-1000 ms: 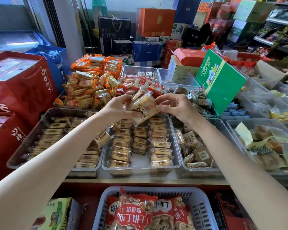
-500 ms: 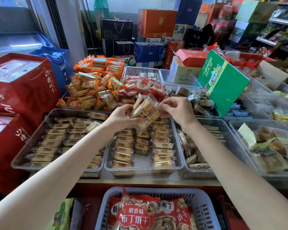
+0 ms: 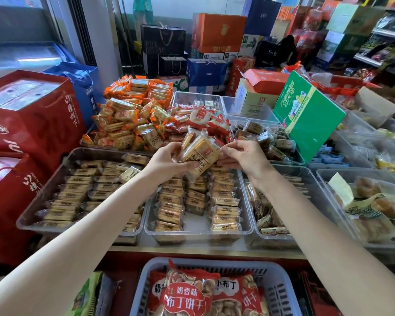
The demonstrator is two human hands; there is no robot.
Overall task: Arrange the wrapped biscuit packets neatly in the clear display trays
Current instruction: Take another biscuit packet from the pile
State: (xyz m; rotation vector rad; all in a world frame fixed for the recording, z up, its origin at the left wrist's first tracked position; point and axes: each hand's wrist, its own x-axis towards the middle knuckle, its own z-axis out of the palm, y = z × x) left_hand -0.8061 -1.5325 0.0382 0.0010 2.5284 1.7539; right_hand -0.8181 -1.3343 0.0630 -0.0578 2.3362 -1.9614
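Biscuit packets (image 3: pixel 200 156) pinched between left hand (image 3: pixel 169 161) and right hand (image 3: pixel 244 156), long axis slanting down-left, directly above middle clear tray (image 3: pixel 198 226).

Counter (image 3: pixel 205 249) w/ clear display trays (image 3: pixel 198 231), biscuit packets (image 3: pixel 225 212) inside

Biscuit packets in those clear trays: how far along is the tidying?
Partly done. The middle tray already holds three neat rows, with bare floor at its front. Both the left hand and right hand grip a bunch of packets above it. The orange-wrapped heap behind remains jumbled.
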